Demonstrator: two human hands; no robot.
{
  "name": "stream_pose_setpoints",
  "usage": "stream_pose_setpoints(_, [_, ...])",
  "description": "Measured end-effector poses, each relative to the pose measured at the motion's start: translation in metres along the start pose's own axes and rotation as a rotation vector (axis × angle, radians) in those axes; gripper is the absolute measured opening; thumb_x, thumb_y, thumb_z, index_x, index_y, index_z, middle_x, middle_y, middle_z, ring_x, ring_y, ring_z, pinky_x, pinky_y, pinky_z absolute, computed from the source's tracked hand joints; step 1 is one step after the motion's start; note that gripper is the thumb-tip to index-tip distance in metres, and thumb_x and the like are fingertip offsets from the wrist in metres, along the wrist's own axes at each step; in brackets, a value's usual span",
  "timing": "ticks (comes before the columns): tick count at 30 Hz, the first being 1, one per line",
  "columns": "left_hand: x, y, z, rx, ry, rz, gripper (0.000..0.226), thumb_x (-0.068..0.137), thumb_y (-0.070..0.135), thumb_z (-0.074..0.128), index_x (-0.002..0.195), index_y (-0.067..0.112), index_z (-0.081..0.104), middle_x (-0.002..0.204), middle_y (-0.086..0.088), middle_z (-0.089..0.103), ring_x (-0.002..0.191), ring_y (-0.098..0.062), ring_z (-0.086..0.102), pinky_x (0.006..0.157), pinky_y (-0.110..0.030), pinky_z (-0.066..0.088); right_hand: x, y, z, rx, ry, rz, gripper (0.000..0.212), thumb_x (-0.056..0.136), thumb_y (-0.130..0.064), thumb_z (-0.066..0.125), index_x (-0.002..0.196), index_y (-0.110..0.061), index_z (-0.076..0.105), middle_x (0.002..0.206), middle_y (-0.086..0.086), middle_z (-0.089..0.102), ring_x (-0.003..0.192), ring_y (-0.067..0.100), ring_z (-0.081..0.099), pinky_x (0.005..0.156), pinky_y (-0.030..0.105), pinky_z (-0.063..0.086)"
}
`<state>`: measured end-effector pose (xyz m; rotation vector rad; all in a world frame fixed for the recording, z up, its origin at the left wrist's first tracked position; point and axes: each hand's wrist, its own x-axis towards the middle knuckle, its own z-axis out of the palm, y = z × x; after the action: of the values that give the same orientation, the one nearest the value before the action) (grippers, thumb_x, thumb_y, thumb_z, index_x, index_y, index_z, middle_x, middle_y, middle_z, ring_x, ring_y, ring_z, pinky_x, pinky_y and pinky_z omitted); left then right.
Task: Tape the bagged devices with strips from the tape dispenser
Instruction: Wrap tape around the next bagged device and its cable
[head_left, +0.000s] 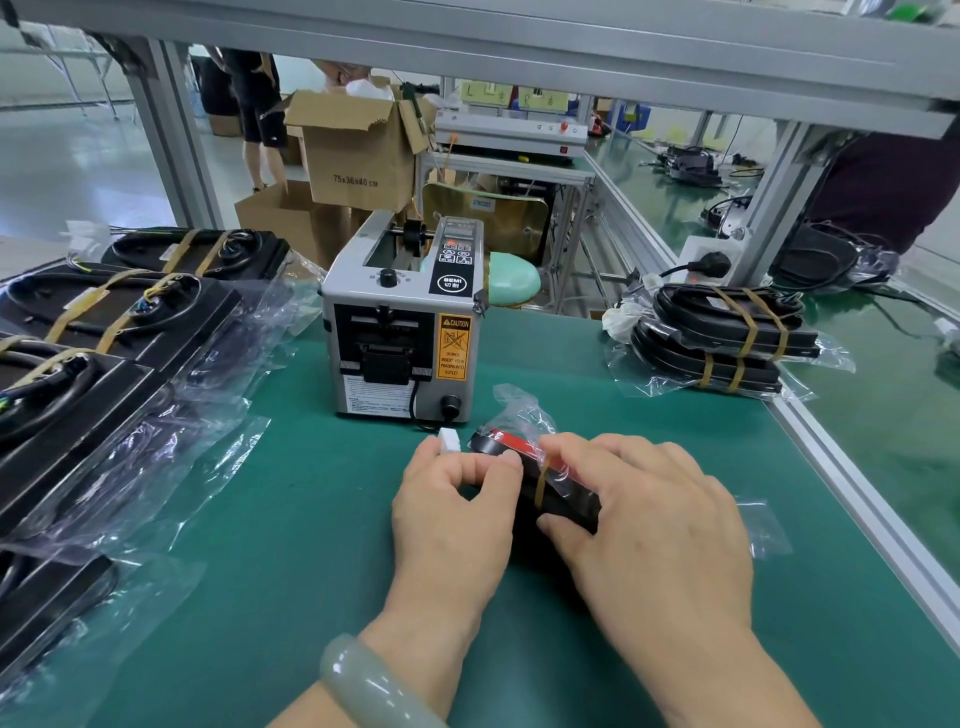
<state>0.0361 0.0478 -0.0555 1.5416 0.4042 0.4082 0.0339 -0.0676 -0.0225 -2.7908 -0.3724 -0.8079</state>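
Tape dispenser (400, 312), front right: orange label (453, 347) is headed "CAUTION", with "DO NOT INSERT YOUR FINGERS INTO OUTLET" read below a crossed-out pictogram. On its top panel a black oval badge (452, 283) is marked "SEMI" over two Chinese characters. Fine print on its lower front sticker (376, 397) cannot be read. Behind it, "75x36x40 CM" is printed on a cardboard box (356, 156).

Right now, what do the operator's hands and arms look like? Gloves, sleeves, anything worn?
Both the left hand and the right hand are bare: no gloves, no rings showing. No sleeves are in view as far as the frame reaches. The left wrist carries a smooth, rounded, pale grey-green stone-like bangle.
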Motion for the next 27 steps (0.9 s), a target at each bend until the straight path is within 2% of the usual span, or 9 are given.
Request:
stream_pose_setpoints(3, [0.001, -0.004, 0.000, -0.047, 0.039, -0.040, 0.022, 0.085, 0.020, 0.065, 0.064, 0.015, 0.067, 0.110, 0.004, 0.066, 0.116, -0.003, 0.051, 0.091, -0.021, 0.036, 0.000, 0.001, 0.000, 0.012, 0.005, -0.001, 0.065, 0.034, -0.034, 0.096, 0.094, -0.037, 0.072, 0.079, -0.011, 0.067, 0.068, 0.023, 0.060, 0.056, 0.031, 0.044])
stream_pose_setpoints(6, [0.003, -0.002, -0.003, -0.077, 0.114, -0.087, 0.004, 0.088, 0.022, 0.063, 0.092, 0.024, 0.063, 0.101, 0.011, 0.064, 0.097, -0.010, 0.056, 0.082, -0.021, 0.038, 0.001, 0.001, 0.000, 0.018, -0.002, -0.003, 0.064, 0.035, -0.034, 0.096, 0.094, -0.037, 0.071, 0.079, -0.011, 0.066, 0.068, 0.023, 0.060, 0.056, 0.031, 0.043])
stream_pose_setpoints(10, [0.010, -0.002, -0.006, 0.204, -0.030, 0.049, 0.057, 0.083, 0.041, 0.068, 0.135, 0.037, 0.045, 0.124, 0.019, 0.048, 0.122, -0.004, 0.040, 0.103, -0.023, 0.031, 0.001, 0.003, -0.001, 0.038, -0.010, -0.017, 0.062, 0.038, -0.033, 0.095, 0.095, -0.038, 0.071, 0.080, -0.013, 0.066, 0.068, 0.022, 0.058, 0.057, 0.032, 0.045])
stream_pose_setpoints(13, [0.020, 0.005, -0.006, 0.183, -0.276, 0.052, 0.035, 0.087, 0.039, 0.065, 0.119, 0.048, 0.054, 0.148, 0.012, 0.032, 0.126, 0.001, 0.038, 0.107, -0.020, 0.028, 0.002, 0.009, -0.002, 0.078, 0.016, -0.046, 0.058, 0.043, -0.034, 0.094, 0.095, -0.039, 0.071, 0.079, -0.015, 0.067, 0.067, 0.021, 0.057, 0.057, 0.032, 0.048])
stream_pose_setpoints(16, [0.032, 0.009, -0.008, 0.168, -0.336, 0.106, 0.018, 0.097, 0.034, 0.049, 0.101, 0.045, 0.062, 0.151, 0.010, 0.032, 0.130, 0.014, 0.030, 0.105, -0.015, 0.023, 0.005, 0.013, -0.006, 0.109, 0.054, -0.038, 0.054, 0.044, -0.035, 0.093, 0.092, -0.040, 0.071, 0.077, -0.018, 0.067, 0.066, 0.020, 0.058, 0.056, 0.028, 0.045])
stream_pose_setpoints(20, [0.042, 0.017, -0.020, 0.431, -0.376, 0.403, 0.023, 0.087, 0.054, 0.050, 0.109, 0.059, 0.049, 0.156, 0.004, 0.026, 0.145, -0.004, 0.015, 0.118, -0.031, 0.015, 0.006, 0.018, -0.009, 0.197, 0.054, -0.047, 0.058, 0.042, -0.036, 0.093, 0.095, -0.040, 0.069, 0.075, -0.020, 0.066, 0.067, 0.018, 0.060, 0.057, 0.026, 0.044])
stream_pose_setpoints(22, [0.045, 0.022, -0.027, 0.542, -0.506, 0.586, 0.043, 0.078, 0.058, 0.059, 0.120, 0.054, 0.049, 0.151, 0.006, 0.036, 0.142, -0.008, 0.028, 0.118, -0.034, 0.020, 0.006, 0.022, -0.011, 0.257, 0.011, -0.063, 0.066, 0.045, -0.043, 0.087, 0.106, -0.039, 0.064, 0.072, -0.018, 0.063, 0.070, 0.017, 0.061, 0.058, 0.027, 0.045])
stream_pose_setpoints(24, [0.048, 0.028, -0.032, 0.557, -0.644, 0.590, 0.045, 0.083, 0.042, 0.069, 0.127, 0.035, 0.060, 0.135, 0.012, 0.056, 0.125, 0.000, 0.049, 0.110, -0.029, 0.035, 0.007, 0.023, -0.013, 0.254, -0.027, -0.090, 0.070, 0.047, -0.049, 0.076, 0.114, -0.041, 0.061, 0.074, -0.014, 0.065, 0.071, 0.017, 0.062, 0.058, 0.029, 0.047])
stream_pose_setpoints(27, [0.050, 0.027, -0.036, 0.705, -0.653, 0.685, 0.054, 0.082, 0.050, 0.062, 0.130, 0.025, 0.058, 0.120, 0.013, 0.066, 0.108, 0.000, 0.058, 0.097, -0.022, 0.042, 0.009, 0.025, -0.014, 0.232, -0.002, -0.184, 0.072, 0.049, -0.050, 0.072, 0.119, -0.035, 0.062, 0.089, -0.017, 0.069, 0.079, 0.014, 0.064, 0.065, 0.031, 0.053])
